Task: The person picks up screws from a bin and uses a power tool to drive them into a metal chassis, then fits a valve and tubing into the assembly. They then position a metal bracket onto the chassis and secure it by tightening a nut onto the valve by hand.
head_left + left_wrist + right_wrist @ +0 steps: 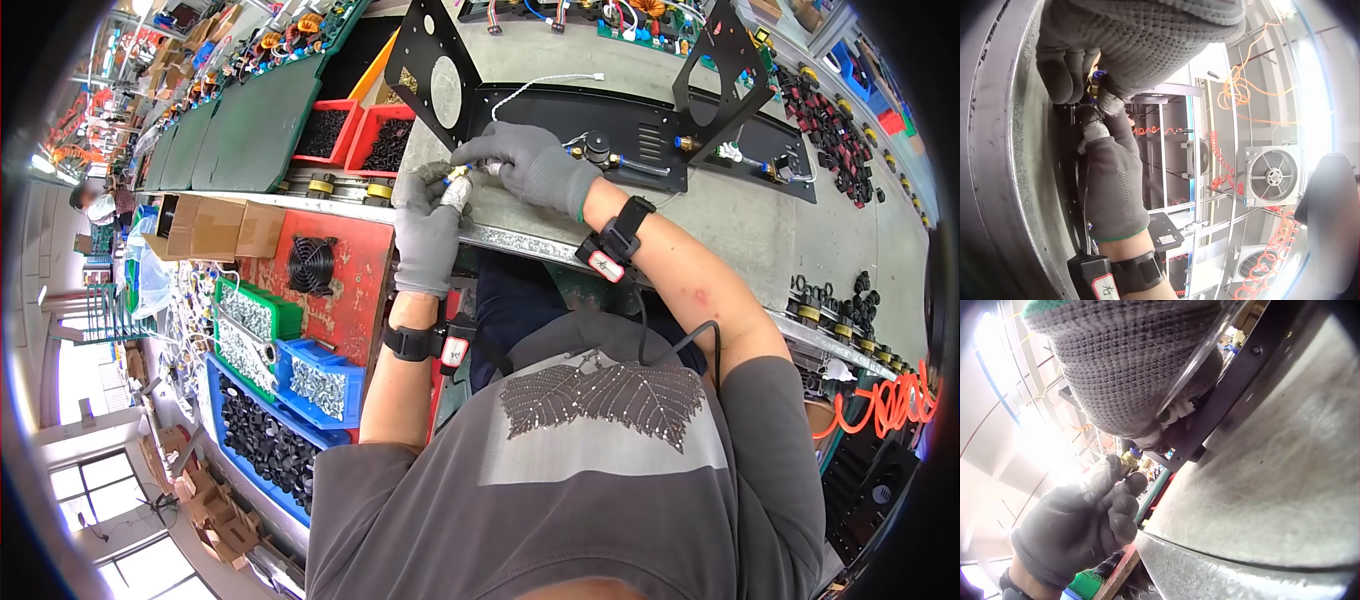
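In front of the bench edge, my gloved left hand (425,240) pinches a small brass fitting (457,174) with a blue collar between thumb and fingers. My gloved right hand (535,168) meets it from the other side, thumb and fingertips curled at the fitting's end. The right wrist view shows the brass fitting (1129,457) where the fingertips of both hands come together. Part of it is hidden by the fingers. Just beyond the hands lies a black metal chassis (560,105) with upright brackets, and a white twisted cable (530,88) runs over it.
Red bins (375,140) of small dark parts stand left of the chassis. A green bin (262,312) and blue bins (325,385) of small parts sit lower left, near a black fan grille (312,265). Red-and-black parts (835,130) lie at the far right.
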{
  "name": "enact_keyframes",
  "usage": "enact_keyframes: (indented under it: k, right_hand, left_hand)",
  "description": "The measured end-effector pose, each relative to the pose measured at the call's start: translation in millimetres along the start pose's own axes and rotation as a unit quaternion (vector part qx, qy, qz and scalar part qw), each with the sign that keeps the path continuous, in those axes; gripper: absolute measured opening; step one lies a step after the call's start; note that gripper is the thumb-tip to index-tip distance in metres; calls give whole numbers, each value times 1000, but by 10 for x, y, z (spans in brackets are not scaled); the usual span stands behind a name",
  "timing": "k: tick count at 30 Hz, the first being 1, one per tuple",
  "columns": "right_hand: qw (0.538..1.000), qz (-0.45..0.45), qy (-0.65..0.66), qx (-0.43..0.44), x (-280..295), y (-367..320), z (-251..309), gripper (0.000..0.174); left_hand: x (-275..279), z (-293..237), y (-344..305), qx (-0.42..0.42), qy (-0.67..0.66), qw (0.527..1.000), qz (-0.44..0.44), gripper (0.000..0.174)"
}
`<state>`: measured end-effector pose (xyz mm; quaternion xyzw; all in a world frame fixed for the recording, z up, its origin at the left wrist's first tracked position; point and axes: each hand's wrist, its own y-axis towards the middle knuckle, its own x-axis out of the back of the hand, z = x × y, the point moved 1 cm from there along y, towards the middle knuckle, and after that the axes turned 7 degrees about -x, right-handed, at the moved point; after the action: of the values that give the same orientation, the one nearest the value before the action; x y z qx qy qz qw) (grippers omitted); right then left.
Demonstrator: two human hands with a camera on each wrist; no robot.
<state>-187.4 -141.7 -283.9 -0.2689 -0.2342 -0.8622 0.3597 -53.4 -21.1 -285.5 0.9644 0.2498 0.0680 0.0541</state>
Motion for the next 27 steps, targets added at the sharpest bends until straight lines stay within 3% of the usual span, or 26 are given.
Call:
enact_keyframes:
  k: [1, 3, 4, 7, 10, 12, 16, 18, 19, 20, 22, 23, 25, 26, 27]
  right_hand:
    - [1000, -1, 2, 4, -5, 2, -7, 51]
    - [1000, -4, 3, 8, -1, 0, -15, 51]
    - [1000, -2, 1, 10, 3, -3, -14, 46]
    - [1000, -3, 2, 19, -1, -5, -34, 42]
    - [1000, -9, 9, 22, 3, -13, -12, 46]
    - [1000, -11, 12, 20, 2, -12, -17, 50]
    - [1000, 2, 9, 21, -1, 4, -46, 43]
    - [1000, 4, 8, 19, 27, 0, -15, 44]
    - [1000, 5, 12, 9, 42, -12, 25, 45]
    - [1000, 7, 17, -1, 45, -19, 47, 46]
    - [1000, 8, 8, 3, 31, -10, 23, 47]
    - [1000, 8, -2, 7, 22, -2, 18, 48]
    - [1000, 6, 3, 7, 31, 2, 20, 48]
    - [1000, 6, 10, 5, 32, -10, 18, 48]
    - [1000, 5, 9, 4, 30, -12, 6, 48]
  left_hand:
    - [0, -7, -6, 0, 0, 1000, 0, 28]
    - [-7, -49, -27, -55, 175, 983, 9, 23]
    - [-32, -83, -42, -55, 175, 983, 9, 23]
    - [-76, -127, -52, -20, 168, 985, -16, 20]
    - [-44, -161, 24, 3, 259, 966, -7, 22]
    - [-34, -295, 73, 65, 355, 931, 50, 27]
    - [39, -244, 82, 126, 215, 966, 71, 37]
    - [-24, -372, -22, 15, 233, 972, -10, 36]
    - [-3, -252, 1, 15, 233, 972, -9, 36]
    - [38, -51, 40, -135, 242, 961, 0, 35]
    - [42, 23, 51, -245, 221, 944, 22, 26]
    - [59, 53, 19, -244, 223, 944, 19, 26]
    - [-15, -148, -16, -15, 142, 990, 17, 20]
    - [-29, -179, -7, 42, 138, 990, 5, 20]
    - [-34, -223, 3, 42, 137, 990, 6, 20]
